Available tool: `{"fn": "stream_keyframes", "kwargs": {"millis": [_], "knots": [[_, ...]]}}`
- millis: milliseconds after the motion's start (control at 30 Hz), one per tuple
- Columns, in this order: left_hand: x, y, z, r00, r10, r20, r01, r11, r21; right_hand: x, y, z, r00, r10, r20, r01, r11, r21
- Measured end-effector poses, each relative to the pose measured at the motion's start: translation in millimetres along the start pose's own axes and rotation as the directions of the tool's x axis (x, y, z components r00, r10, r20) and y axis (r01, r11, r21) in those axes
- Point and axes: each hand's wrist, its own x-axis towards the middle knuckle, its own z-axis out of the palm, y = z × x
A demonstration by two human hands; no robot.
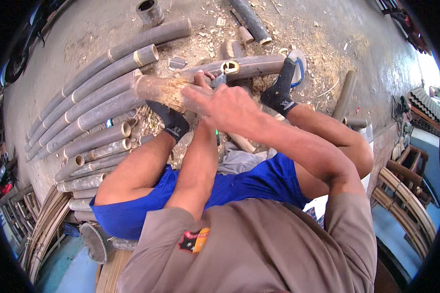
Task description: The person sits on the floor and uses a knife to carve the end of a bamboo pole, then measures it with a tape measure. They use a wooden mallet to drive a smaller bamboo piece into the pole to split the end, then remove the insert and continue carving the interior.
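My right hand (234, 110) is closed round a brown wooden mallet (154, 90), which points left; its side is worn and frayed near my fingers. Behind it, my left hand (200, 78) is partly hidden, with its fingertips curled. Beside those fingers shows the grey metal of a chisel (221, 79), at the edge of a hole cut into a bamboo pole (259, 64). The pole lies crosswise in front of me, its right end by my right foot. The chisel's handle is covered by my hands.
Several curved bamboo poles (102, 73) lie side by side at left, with shorter bamboo pieces (95, 149) nearer me. A bamboo cup (150, 13) stands at the far side. Wood chips litter the concrete floor (327, 29). Bundled strips (408, 200) lean at right.
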Motion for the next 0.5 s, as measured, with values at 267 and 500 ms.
{"fn": "stream_keyframes", "kwargs": {"millis": [267, 500], "knots": [[-8.1, 66.2, -10.1, 0.918, -0.382, 0.102, 0.394, 0.864, -0.314, 6.5, -51.0, -47.2, 0.971, -0.237, 0.029, 0.226, 0.951, 0.213], [-42.0, 25.5, -54.1, 0.872, -0.484, 0.073, 0.469, 0.781, -0.412, -2.8, -87.1, -49.5, 0.969, -0.243, 0.041, 0.223, 0.936, 0.271]]}}
